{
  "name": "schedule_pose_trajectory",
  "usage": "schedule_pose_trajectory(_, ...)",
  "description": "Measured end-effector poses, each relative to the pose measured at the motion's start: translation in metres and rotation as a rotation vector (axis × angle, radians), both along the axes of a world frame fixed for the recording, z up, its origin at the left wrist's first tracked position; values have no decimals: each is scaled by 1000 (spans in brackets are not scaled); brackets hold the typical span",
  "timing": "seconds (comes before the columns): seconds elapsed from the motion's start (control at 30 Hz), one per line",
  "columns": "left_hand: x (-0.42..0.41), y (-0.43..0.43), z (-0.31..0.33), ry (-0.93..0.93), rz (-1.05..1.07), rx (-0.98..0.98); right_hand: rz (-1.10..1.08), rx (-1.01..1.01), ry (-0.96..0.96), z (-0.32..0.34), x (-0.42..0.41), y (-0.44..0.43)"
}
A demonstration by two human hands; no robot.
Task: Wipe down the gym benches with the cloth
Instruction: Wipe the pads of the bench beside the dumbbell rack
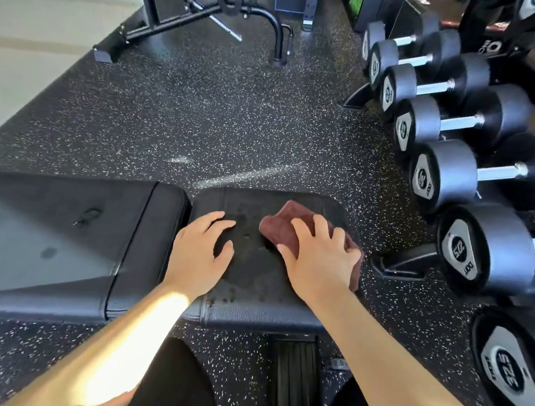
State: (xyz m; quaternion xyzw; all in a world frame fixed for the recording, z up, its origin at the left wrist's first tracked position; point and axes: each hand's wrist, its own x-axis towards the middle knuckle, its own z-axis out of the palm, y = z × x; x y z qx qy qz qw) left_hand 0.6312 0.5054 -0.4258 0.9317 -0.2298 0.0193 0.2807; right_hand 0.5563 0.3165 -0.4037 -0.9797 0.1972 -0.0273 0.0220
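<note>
**Cloth (293,227) on the seat pad (252,208), mid-wipe**

Maroon cloth lying toward the far right of the bench's seat pad, pressed down under the right hand (319,259), fingers spread and laid over it rather than gripping, likely to keep a broad patch bearing on the vinyl. Left hand (200,255) resting on the same pad just beside, fingers loosely apart, holding nothing, seemingly as a brace. Damp streaks between the two. Back pad (47,232) smudged, apparently not yet wiped.
</note>
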Motion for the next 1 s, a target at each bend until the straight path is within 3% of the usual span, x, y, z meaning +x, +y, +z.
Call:
schedule_pose_trajectory(0.2, 1, 2, -3, 9, -5, -33, 179, -118, -38, -3, -27, -12)
schedule_pose_trajectory(0.33, 2, 1, -4, -1, 10, -47, 218, 60, -4, -7, -13, -25)
schedule_pose_trajectory(0.53, -2, -1, 0, 12, 8, -22, 241, 78, -42, -4, -5, -24)
schedule_pose_trajectory(0.7, -4, 0, -4, 14, 3, 28, 126, 55, -78, -7, -24, -8)
schedule_pose_trajectory(1.0, -4, 1, -5, 21, -4, 51, -32, 125, -28, 8, 22, -4)
